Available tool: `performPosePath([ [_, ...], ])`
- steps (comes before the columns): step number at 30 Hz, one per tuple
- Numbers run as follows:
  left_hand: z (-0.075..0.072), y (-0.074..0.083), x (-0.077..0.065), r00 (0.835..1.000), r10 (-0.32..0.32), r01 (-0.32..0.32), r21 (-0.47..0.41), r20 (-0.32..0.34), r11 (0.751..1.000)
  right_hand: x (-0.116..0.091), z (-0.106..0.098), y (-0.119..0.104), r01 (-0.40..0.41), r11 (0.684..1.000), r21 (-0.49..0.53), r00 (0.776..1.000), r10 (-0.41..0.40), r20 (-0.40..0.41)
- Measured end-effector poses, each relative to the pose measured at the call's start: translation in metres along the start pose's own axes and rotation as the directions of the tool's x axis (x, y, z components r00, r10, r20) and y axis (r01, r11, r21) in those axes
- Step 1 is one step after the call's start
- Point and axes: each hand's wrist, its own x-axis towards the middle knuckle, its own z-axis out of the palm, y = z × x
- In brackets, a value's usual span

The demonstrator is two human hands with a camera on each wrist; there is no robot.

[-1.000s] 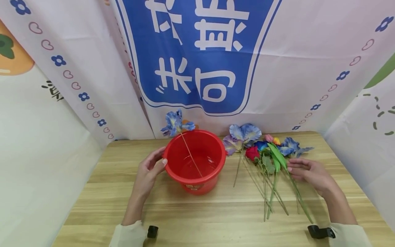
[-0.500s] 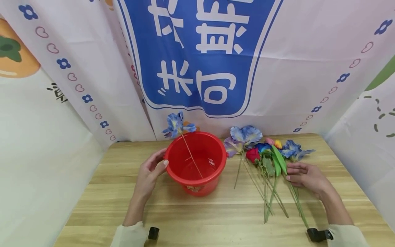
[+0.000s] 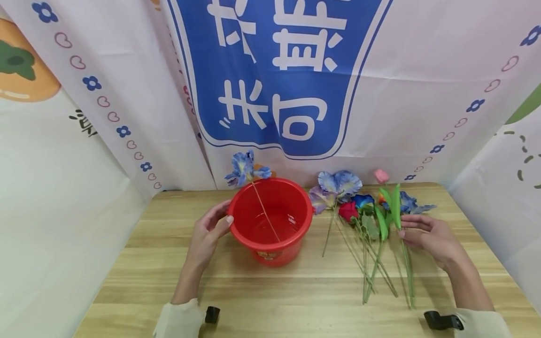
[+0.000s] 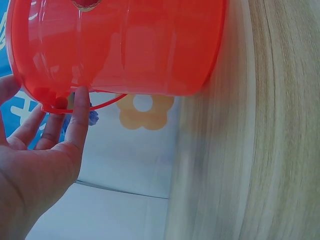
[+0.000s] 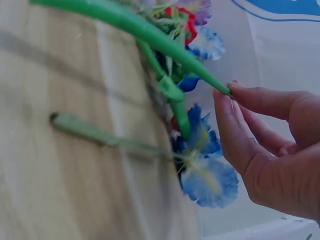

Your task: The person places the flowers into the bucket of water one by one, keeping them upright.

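Observation:
A red plastic bucket (image 3: 270,256) stands upright on the wooden table. My left hand (image 3: 209,234) grips its left rim, thumb on the edge and fingers against the outer wall by the thin handle (image 4: 107,104). One blue iris (image 3: 244,169) leans inside, its bloom over the back rim. To the right, my right hand (image 3: 433,239) pinches the green stem of a pink tulip (image 3: 381,176) between thumb and fingers. The tulip's bloom is raised above the other flowers. Beside it lie a red rose (image 3: 348,211), a blue rose (image 3: 364,202), and a blue iris (image 3: 410,203).
Blue and purple irises (image 3: 338,184) lie at the table's back, right of the bucket. Several stems cross towards the front. A printed cloth (image 3: 270,84) hangs close behind the table (image 3: 296,305), with white cloth on both sides.
My right hand has taken hold of the pink tulip's stem and lifted its bloom, turning the stem more upright in view. The left hand stays on the bucket.

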Motion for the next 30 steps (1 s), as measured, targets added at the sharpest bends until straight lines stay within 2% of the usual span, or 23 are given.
performPosePath([
  [3, 0.0, 0.001, 0.001, 1.0, -0.004, 0.004, 0.005, 0.002, 1.0, -0.002, 0.0, -0.005, 0.041, 0.999, 0.031, 0.999, -0.04, -0.023],
  [6, 0.001, 0.001, 0.002, 1.0, -0.002, 0.002, 0.004, 0.002, 1.0, -0.006, 0.001, -0.011, 0.079, 0.991, 0.109, 0.996, -0.075, -0.044],
  [10, 0.002, 0.001, 0.001, 1.0, 0.0, 0.0, -0.002, 0.004, 1.0, -0.012, 0.003, -0.019, 0.115, 0.966, 0.23, 0.993, -0.103, -0.064],
  [16, 0.004, 0.001, -0.001, 1.0, -0.014, 0.014, -0.014, 0.006, 1.0, -0.021, 0.014, -0.029, 0.157, 0.936, 0.314, 0.986, -0.132, -0.101],
  [22, 0.005, 0.003, -0.003, 1.0, -0.01, 0.01, -0.038, -0.001, 0.999, -0.021, 0.027, -0.041, 0.196, 0.924, 0.329, 0.979, -0.167, -0.112],
  [30, 0.003, 0.005, -0.003, 1.0, -0.026, 0.026, -0.007, -0.004, 1.0, -0.018, 0.044, -0.066, 0.265, 0.89, 0.371, 0.964, -0.233, -0.129],
])
